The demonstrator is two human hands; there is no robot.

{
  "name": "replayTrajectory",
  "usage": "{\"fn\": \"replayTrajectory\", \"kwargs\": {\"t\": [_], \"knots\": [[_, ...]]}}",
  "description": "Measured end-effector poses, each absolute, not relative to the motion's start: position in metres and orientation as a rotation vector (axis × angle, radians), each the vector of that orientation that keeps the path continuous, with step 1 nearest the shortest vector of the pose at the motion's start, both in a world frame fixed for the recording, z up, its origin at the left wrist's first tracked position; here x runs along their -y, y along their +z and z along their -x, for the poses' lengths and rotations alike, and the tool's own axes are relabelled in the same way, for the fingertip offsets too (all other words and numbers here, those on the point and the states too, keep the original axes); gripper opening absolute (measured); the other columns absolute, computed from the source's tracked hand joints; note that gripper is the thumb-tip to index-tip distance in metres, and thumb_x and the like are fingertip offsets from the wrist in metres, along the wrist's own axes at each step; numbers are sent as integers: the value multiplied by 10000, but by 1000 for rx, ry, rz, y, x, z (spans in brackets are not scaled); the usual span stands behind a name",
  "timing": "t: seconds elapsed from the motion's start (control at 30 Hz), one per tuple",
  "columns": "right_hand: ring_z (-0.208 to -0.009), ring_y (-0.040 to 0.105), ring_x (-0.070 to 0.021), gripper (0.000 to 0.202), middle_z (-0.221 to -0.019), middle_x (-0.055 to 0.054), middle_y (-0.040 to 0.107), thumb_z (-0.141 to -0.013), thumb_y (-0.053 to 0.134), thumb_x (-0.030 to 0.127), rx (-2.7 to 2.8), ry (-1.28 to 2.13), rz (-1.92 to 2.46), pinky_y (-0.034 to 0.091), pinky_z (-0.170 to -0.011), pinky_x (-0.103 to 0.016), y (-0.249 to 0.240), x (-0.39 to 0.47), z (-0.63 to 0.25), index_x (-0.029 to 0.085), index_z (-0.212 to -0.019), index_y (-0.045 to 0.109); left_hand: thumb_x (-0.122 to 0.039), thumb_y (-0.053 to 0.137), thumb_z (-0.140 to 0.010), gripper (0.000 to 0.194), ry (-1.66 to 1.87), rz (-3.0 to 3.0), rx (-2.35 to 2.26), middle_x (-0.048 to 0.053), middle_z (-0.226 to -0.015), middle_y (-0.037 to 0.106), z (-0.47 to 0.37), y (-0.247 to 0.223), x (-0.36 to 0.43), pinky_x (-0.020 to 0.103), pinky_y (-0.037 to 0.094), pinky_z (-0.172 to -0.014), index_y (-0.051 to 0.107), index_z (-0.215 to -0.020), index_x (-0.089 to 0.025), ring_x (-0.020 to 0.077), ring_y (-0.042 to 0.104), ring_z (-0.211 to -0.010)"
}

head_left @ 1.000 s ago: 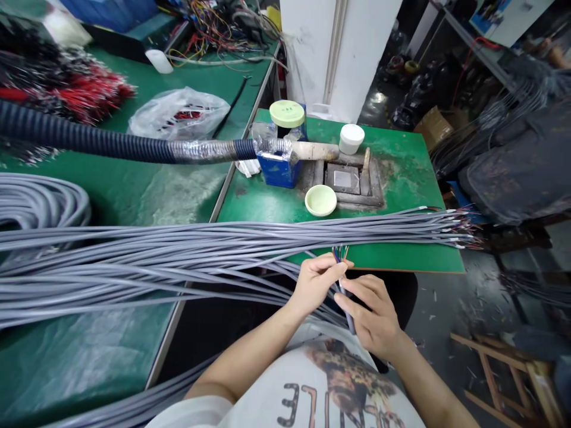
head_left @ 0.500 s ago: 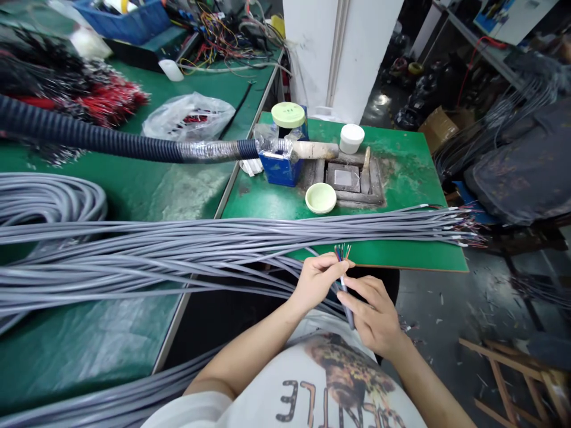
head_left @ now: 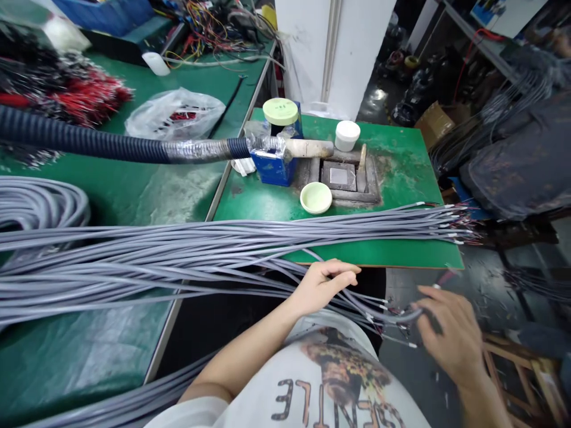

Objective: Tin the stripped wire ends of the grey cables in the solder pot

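The head camera looks forward and steeply down from above the shirt (head_left: pixel 307 368), bottom centre; the left hand (head_left: pixel 323 286) is near, below mid-frame, the pillar (head_left: pixel 303 47) farther, upper centre.

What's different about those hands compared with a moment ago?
The right hand has swung out to the person's right, drawing a grey cable's end along. The left hand has let go of the cable's coloured wires, staying about where it was. The cable bundle and white tub haven't moved.
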State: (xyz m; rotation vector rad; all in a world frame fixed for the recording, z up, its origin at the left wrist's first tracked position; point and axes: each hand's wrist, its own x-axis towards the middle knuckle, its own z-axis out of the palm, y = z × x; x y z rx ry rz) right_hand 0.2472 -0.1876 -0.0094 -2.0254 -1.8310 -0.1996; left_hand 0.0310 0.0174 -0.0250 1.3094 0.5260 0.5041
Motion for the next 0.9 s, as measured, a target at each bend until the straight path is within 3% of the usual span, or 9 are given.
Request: {"fn": "replayTrajectory", "kwargs": {"t": [0.07, 0.17, 0.27, 0.37, 0.53, 0.7, 0.9], "knots": [[-918, 674, -283, 232, -1039, -97, 719, -835, 552, 242, 1819, 23, 2388, 524, -815, -452, -24, 228, -272, 218, -1039, 661, -372, 612, -856, 261, 541, -1484, -542, 79, -797, 723, -27, -26, -22, 289, 454, -742, 751, -936, -167, 173, 610, -749], [-829, 712, -277, 263, -969, -99, 744, -867, 514, 305, 1818, 406, 2529, 572, -704, -401, -47, 250, -276, 208, -1041, 686, -324, 588, -877, 218, 675, -1775, -541, 79, -834, 726, -24, -30, -29, 314, 440, -771, 738, -958, -187, 179, 596, -762], [-959, 695, -244, 318, -1099, -94, 714, -902, 495, 334, 1772, 536, 2328, 573, -782, -370, -54, 217, -248, 213, -1154, 647, -293, 537, -905, 251, 727, -2116, -586, 94, -979, 719, -28, -33, -35, 355, 410, -832, 692, -1071, -188, 210, 581, -893], [-959, 685, -225, 279, -1072, -99, 715, -901, 512, 310, 1697, 588, 2069, 558, -815, -361, -46, 159, -212, 202, -1106, 667, -275, 468, -931, 314, 615, -2428, -722, 119, -1159, 658, -36, -31, -36, 392, 385, -842, 619, -1185, -170, 255, 532, -1028], [-667, 673, -138, 308, -915, -71, 730, -900, 524, 338, 1219, 1252, 1680, 556, -621, -267, -47, 100, -186, 175, -1135, 638, -275, 499, -904, 406, 355, -2707, -784, 155, -1223, 576, -54, -25, -34, 379, 404, -801, 505, -1287, -138, 274, 550, -1025], [-537, 645, -127, 352, -815, -75, 726, -850, 603, 422, 582, 1515, 1332, 513, -479, -236, -66, 93, -185, 139, -1059, 624, -307, 499, -889, 271, 137, -2692, -785, 135, -940, 638, -68, -18, -40, 329, 412, -645, 610, -1042, -112, 256, 629, -786], [-574, 651, -147, 361, -883, -79, 728, -857, 562, 507, 279, 1093, 1240, 502, -472, -259, -59, 102, -200, 172, -987, 593, -297, 553, -806, 151, 9, -2447, -454, 39, -760, 687, -55, -9, -31, 275, 370, -597, 651, -749, -198, 197, 628, -684]]}}
